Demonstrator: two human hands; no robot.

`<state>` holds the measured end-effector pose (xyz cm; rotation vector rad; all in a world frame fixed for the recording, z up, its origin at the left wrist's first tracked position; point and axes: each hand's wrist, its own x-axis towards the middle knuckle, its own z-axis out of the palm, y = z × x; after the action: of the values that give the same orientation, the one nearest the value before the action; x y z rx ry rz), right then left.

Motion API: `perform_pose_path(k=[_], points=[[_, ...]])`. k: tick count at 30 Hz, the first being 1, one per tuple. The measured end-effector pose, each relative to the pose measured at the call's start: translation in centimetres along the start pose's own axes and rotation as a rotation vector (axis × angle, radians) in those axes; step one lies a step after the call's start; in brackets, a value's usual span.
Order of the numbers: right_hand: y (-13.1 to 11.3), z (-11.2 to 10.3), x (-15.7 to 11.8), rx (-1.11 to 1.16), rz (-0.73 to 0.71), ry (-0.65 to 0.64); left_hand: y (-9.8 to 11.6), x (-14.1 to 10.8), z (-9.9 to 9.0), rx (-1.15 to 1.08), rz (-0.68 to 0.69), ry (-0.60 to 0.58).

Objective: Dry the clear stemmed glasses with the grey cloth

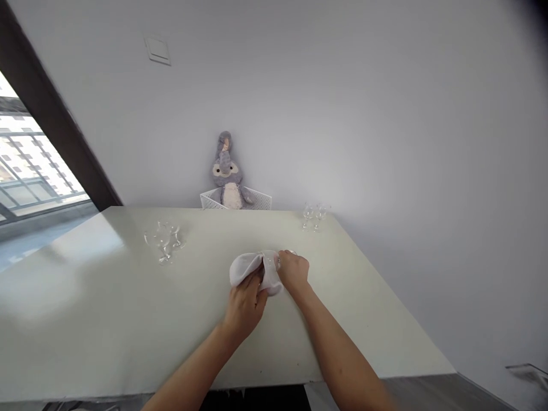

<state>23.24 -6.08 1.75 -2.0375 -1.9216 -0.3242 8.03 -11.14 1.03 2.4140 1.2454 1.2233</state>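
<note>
A white cloth (243,265) is bunched up over the middle of the table. My left hand (245,301) is closed on it, with the fingers pushed into its folds. Close on the right, my right hand (294,270) is curled in a fist at the cloth's edge. A clear glass (278,262) glints between the right fingers and the cloth. Most of this glass is hidden by the cloth and the fist, so its full shape does not show.
Clear stemmed glasses (164,242) stand close together on the table's left. Two more stemmed glasses (319,216) are near the far right corner of the pale table (149,319). Behind the far edge, a grey plush toy (231,185) sits in a white basket (262,199) against the wall.
</note>
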Motion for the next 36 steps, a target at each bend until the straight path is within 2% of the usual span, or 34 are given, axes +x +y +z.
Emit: perform_pose_path(k=[4, 8, 11, 13, 16, 19, 22, 24, 27, 30, 32, 34, 36], points=[[-0.2, -0.1, 0.0, 0.002, -0.012, -0.01, -0.5, 0.1, 0.2, 0.116, -0.082, -0.003], [-0.4, 0.1, -0.1, 0.001, -0.048, 0.001, -0.4, 1.3, 0.0, 0.104, -0.164, 0.007], [-0.2, 0.2, -0.1, -0.025, -0.047, 0.004, -0.2, 2.2, 0.1, 0.015, -0.319, -0.086], [0.0, 0.1, 0.0, -0.023, -0.033, -0.009, -0.1, 2.7, 0.2, -0.069, -0.361, -0.17], [0.2, -0.2, 0.1, 0.023, -0.054, -0.056, -0.5, 3.0, -0.2, -0.085, -0.243, -0.264], [0.4, -0.5, 0.2, 0.03, -0.136, -0.165, -1.4, 3.1, -0.9, -0.012, 0.04, -0.357], [0.7, -0.7, 0.4, -0.011, -0.276, -0.309, -2.3, 2.9, -1.7, 0.016, 0.294, -0.47], [0.9, -0.8, 0.4, -0.036, -0.363, -0.382, -2.7, 2.6, -2.2, -0.012, 0.356, -0.506], [1.2, -0.9, 0.3, -0.066, -0.42, -0.43, -2.9, 2.4, -2.3, -0.047, 0.35, -0.52], [1.1, -0.8, 0.3, -0.08, -0.393, -0.431, -2.8, 2.5, -1.7, -0.053, 0.246, -0.48], [0.9, -0.7, 0.3, -0.079, -0.346, -0.405, -2.4, 2.8, -1.1, -0.136, 0.047, -0.424], [0.7, -0.5, 0.4, -0.075, -0.286, -0.311, -1.8, 3.1, -0.4, -0.369, -0.221, -0.389], [0.8, -0.5, 0.5, -0.077, -0.232, -0.15, -1.0, 3.3, 0.2, -0.739, -0.469, -0.363]])
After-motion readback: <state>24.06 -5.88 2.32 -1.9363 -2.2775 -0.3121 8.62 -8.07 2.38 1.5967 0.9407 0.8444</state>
